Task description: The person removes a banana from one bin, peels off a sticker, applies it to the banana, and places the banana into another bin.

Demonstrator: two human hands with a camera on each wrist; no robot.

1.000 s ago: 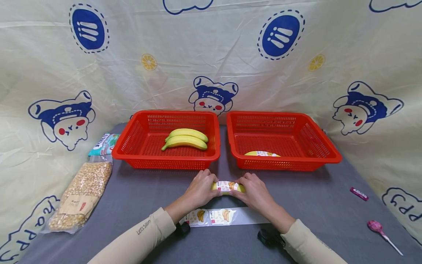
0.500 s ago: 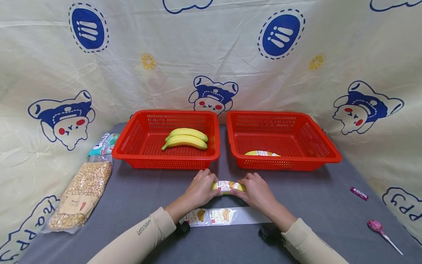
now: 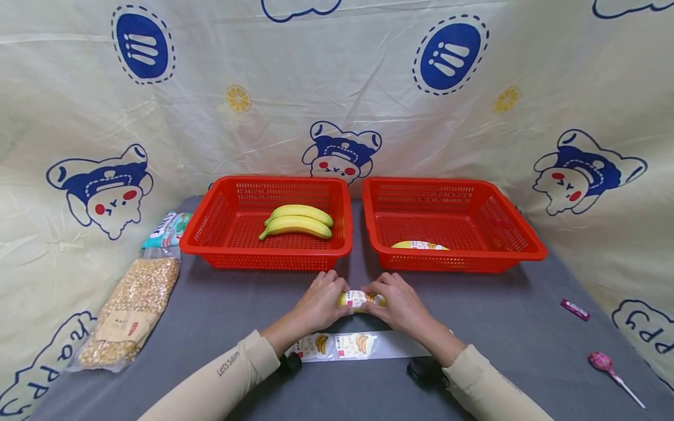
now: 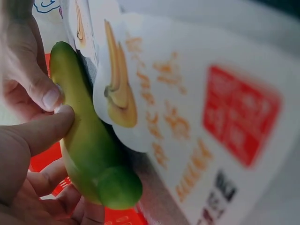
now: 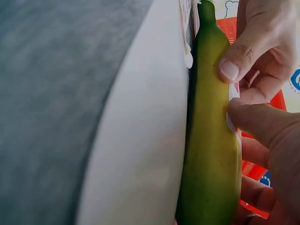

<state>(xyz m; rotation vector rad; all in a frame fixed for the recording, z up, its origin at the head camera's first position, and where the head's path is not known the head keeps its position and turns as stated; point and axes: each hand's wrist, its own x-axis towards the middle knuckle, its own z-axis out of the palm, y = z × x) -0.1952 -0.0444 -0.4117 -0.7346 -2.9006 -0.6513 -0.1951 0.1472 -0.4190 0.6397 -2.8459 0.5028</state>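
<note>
In the head view, a banana (image 3: 343, 299) lies crosswise between my two hands, in front of the baskets. A white printed label (image 3: 355, 299) sits on its upper face. My left hand (image 3: 320, 301) grips the banana's left end, thumb on the near side. From the right, my right hand (image 3: 398, 302) holds it with thumb and fingers, covering part of the label. Both thumbs meet near the label's edge in the right wrist view, along the greenish-yellow banana (image 5: 208, 136). Below the hands lies a backing strip (image 3: 392, 345) carrying banana-print labels (image 3: 354, 345).
The left red basket (image 3: 263, 261) contains two bananas (image 3: 297, 225). In the right red basket (image 3: 453, 263) is a labelled banana (image 3: 419, 245). A bag of kernels (image 3: 129, 307) and a teal packet (image 3: 167, 230) lie left; a small purple packet (image 3: 575, 309) and lollipop (image 3: 600, 361) lie right.
My right hand has slid slightly left along the banana, bringing its fingers nearer the left hand and over more of the label. The left hand has stayed nearly still.
</note>
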